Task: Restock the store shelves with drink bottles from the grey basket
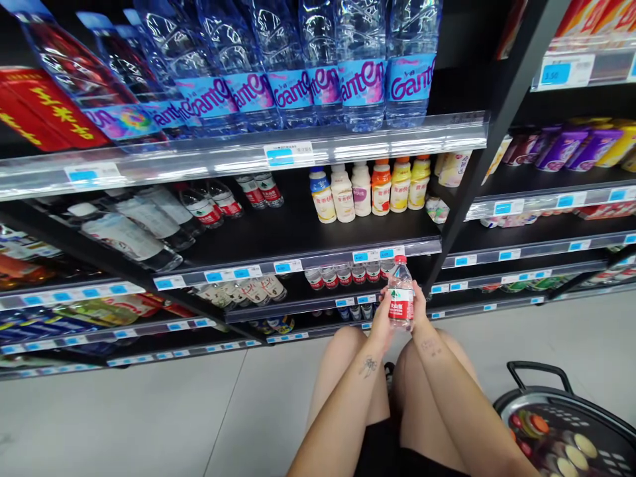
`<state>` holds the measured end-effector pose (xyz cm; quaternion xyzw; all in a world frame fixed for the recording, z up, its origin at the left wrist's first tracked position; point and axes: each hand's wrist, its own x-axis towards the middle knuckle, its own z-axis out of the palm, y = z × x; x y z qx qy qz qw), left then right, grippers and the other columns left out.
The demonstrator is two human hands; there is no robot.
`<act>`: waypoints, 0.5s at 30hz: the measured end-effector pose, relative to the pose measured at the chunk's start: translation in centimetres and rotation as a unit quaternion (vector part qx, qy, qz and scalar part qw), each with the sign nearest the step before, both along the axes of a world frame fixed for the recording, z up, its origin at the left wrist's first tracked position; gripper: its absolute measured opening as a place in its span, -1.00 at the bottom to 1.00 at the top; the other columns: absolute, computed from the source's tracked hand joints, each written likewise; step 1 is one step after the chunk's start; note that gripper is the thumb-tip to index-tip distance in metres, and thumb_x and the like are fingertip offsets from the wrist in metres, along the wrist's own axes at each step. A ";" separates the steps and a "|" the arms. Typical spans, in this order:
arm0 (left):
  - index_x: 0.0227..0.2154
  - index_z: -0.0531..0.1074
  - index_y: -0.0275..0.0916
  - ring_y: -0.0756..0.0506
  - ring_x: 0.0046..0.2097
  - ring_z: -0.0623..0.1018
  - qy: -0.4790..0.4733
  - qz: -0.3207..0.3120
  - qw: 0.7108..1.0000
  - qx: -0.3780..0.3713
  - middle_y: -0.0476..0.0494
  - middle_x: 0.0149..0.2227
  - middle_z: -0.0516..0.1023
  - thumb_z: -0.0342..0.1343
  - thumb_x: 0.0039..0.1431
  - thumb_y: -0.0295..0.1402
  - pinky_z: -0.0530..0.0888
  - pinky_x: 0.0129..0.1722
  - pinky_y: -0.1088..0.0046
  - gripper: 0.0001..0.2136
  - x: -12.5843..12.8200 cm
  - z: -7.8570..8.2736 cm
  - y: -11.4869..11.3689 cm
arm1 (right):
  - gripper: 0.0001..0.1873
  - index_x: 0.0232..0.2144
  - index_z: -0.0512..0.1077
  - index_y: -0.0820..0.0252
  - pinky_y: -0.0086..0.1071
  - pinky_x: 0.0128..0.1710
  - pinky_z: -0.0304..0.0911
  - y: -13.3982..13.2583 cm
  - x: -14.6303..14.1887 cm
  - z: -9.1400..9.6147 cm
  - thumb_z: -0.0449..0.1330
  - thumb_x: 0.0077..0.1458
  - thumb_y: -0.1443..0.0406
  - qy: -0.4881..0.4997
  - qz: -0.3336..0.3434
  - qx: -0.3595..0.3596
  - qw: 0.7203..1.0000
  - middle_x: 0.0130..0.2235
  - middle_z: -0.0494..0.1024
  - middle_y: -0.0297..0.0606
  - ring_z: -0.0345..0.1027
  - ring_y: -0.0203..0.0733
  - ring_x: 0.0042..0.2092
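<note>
"Well, what's biggest here?"

"The black shelving (258,240), fronted with glossy clear strips (199,167), probably so the price tags (288,156) face the aisle."

"And the dark basket (576,405)?"

"It sits on the right, near enough, I'd guess, to leave both hands free. Its wall is perforated, its handle a bent loop."

"Those large bottles (362,83) above?"

"Lined up near the edge, likely so their labels read outward. Blue-tinted plastic, moulded and shiny."

"Lower down?"

"Short bottles (381,189), opaque and round-shouldered, side by side (tidy as a choir)."

"And the smallest?"

"That small bottle (401,306) is up in front of the shelves, above the knees (345,341). The left hand (381,319) and right hand (420,309) are curled against its two sides, pressing it between them, presumably to steady it with the label in view. It's smooth, clear plastic, tapering to a little red cap (400,260)."
</note>
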<state>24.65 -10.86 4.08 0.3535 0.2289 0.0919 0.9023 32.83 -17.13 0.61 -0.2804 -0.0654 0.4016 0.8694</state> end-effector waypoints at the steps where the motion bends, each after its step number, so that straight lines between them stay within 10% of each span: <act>1: 0.02 0.51 -0.26 -0.25 0.10 0.59 -0.005 0.013 0.999 0.029 -0.26 0.05 0.62 0.27 0.09 0.10 0.50 0.14 0.21 -0.41 0.1 -0.1 0.0 | -0.19 0.20 0.39 0.24 -0.14 -0.09 0.46 0.2 0.0 0.1 0.16 0.07 -0.16 -0.001 -0.014 0.003 1.000 -0.17 0.64 -0.12 0.53 -0.03 -0.21; 4: -0.05 0.55 -0.26 -0.27 0.08 0.58 -0.027 0.019 0.982 0.185 -0.29 0.01 0.63 0.08 0.19 0.19 0.47 0.15 0.15 -0.41 -0.3 0.0 0.4 | -0.20 0.18 0.41 0.19 -0.11 -0.03 0.44 0.5 -0.2 0.0 0.18 0.05 -0.18 -0.022 -0.027 0.009 0.999 -0.22 0.64 -0.16 0.53 -0.01 -0.17; 9: -0.12 0.58 -0.21 -0.33 0.00 0.59 0.021 -0.013 0.853 0.521 -0.29 -0.06 0.64 0.30 0.02 -0.11 0.48 0.05 0.11 -0.61 -2.3 1.8 1.8 | -0.17 0.06 0.50 0.19 0.03 0.06 0.39 0.8 -0.3 -0.6 0.22 -0.07 -0.25 -0.074 0.011 -0.035 0.997 -0.21 0.64 -0.07 0.49 0.18 0.00; 15: -0.32 0.59 -0.21 -0.29 -0.23 0.65 0.124 0.014 0.835 0.536 -0.20 -0.30 0.68 0.30 -0.05 -0.22 0.51 -0.20 0.23 -0.76 -3.2 3.5 3.1 | 0.03 0.07 0.52 0.14 0.10 0.05 0.40 4.3 -0.2 -0.8 -0.07 -0.04 -0.47 -0.101 0.101 -0.066 0.988 -0.10 0.63 0.00 0.48 0.24 0.04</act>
